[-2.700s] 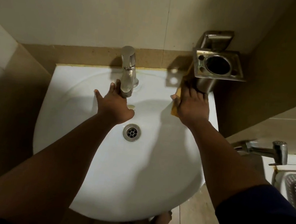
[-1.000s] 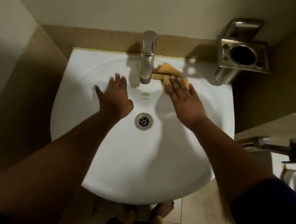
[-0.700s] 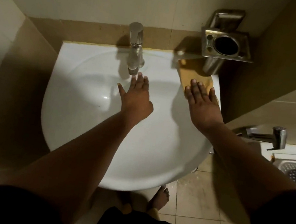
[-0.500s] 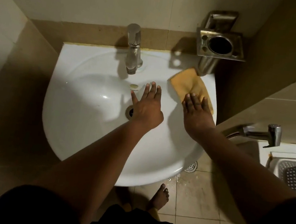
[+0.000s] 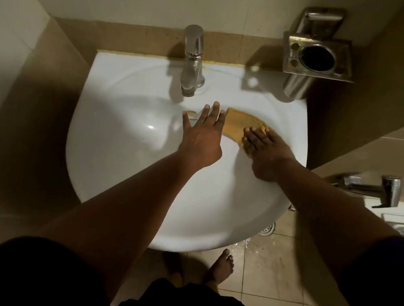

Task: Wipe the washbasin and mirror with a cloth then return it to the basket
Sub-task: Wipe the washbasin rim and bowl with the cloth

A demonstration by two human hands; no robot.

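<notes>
Since half a second ago, the right hand [image 5: 266,152] has dragged the cloth [image 5: 239,127] off the right rim into the bowl, beside the left hand [image 5: 201,137]. White washbasin [image 5: 116,167] is hemmed by walls behind and at both sides; its bowl lies open leftward. Both hands rest flat, fingers straight and slightly spread. Right fingers press the cloth, whose long axis runs from near the tap [image 5: 192,59] down-right.
</notes>
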